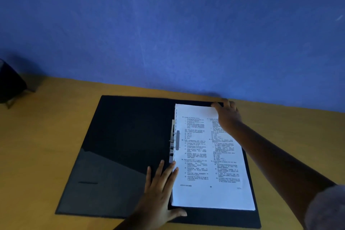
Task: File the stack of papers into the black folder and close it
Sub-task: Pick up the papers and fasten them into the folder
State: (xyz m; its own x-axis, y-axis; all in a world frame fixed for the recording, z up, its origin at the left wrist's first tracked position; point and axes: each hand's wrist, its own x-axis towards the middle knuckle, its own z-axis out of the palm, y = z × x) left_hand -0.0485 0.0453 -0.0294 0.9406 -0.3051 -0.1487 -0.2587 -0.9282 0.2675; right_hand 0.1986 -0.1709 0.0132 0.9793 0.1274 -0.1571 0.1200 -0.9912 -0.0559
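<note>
The black folder (119, 145) lies wide open on the wooden desk. A white stack of printed papers (197, 157) rests on its right half, beside the metal clip mechanism (172, 145) at the spine. My left hand (160, 192) lies flat with fingers spread against the stack's near left edge, thumb along the bottom edge. My right hand (226, 114) reaches across and rests on the stack's far right corner, fingers over the top edge. The stack's far right part is hidden by my right arm.
The yellow-brown desk (46, 127) meets a blue wall (168, 24) just behind the folder. A dark object on thin legs (11, 84) stands at the far left edge of the desk.
</note>
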